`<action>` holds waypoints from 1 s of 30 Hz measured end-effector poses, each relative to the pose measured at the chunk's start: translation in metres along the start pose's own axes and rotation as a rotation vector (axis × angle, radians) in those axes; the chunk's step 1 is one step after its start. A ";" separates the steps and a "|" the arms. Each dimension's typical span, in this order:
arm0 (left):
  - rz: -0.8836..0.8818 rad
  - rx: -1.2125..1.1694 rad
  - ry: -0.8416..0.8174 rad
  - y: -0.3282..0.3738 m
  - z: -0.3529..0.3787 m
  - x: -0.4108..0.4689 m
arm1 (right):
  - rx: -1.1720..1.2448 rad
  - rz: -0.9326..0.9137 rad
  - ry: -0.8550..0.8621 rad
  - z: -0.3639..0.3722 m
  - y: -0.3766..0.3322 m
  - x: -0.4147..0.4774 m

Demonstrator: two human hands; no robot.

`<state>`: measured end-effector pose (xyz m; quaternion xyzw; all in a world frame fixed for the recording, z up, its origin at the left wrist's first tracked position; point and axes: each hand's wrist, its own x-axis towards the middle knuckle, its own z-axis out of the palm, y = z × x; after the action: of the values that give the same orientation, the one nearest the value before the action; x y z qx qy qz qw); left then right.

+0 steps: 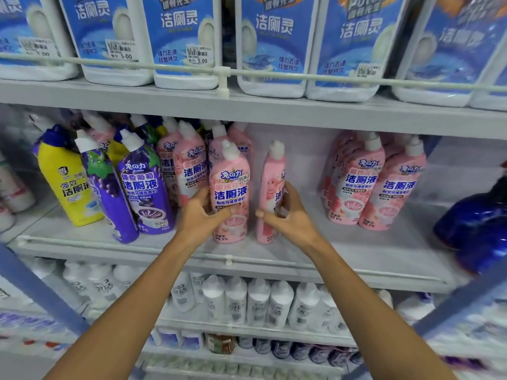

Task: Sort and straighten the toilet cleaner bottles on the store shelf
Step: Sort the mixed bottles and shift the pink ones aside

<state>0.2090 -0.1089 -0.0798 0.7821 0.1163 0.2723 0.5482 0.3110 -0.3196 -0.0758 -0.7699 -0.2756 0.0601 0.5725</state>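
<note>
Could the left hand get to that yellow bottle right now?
Probably, once freed: the left hand grips a pink bottle, but the yellow bottle stands unblocked at the front of the shelf.

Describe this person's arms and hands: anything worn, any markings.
No sleeve shows: the left arm and right arm are bare down to the frame's edge. The left hand and right hand wear no gloves. No watch, bracelet, ring or marking is visible.
</note>
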 end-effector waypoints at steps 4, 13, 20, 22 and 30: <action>-0.033 -0.052 -0.041 0.001 0.012 0.001 | -0.148 0.052 0.151 -0.008 0.001 -0.011; -0.047 -0.125 -0.152 0.027 0.088 0.004 | -0.359 0.049 0.427 -0.076 0.009 -0.042; -0.036 -0.147 -0.248 0.071 0.210 0.016 | -0.441 0.142 0.594 -0.192 0.054 -0.048; -0.039 -0.146 -0.265 0.082 0.239 0.016 | -0.450 0.165 0.601 -0.215 0.068 -0.049; -0.070 -0.032 -0.256 0.079 0.271 0.015 | -0.443 0.135 0.571 -0.236 0.077 -0.049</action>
<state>0.3623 -0.3463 -0.0707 0.7970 0.0681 0.1528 0.5803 0.3933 -0.5590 -0.0780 -0.8774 -0.0594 -0.1807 0.4405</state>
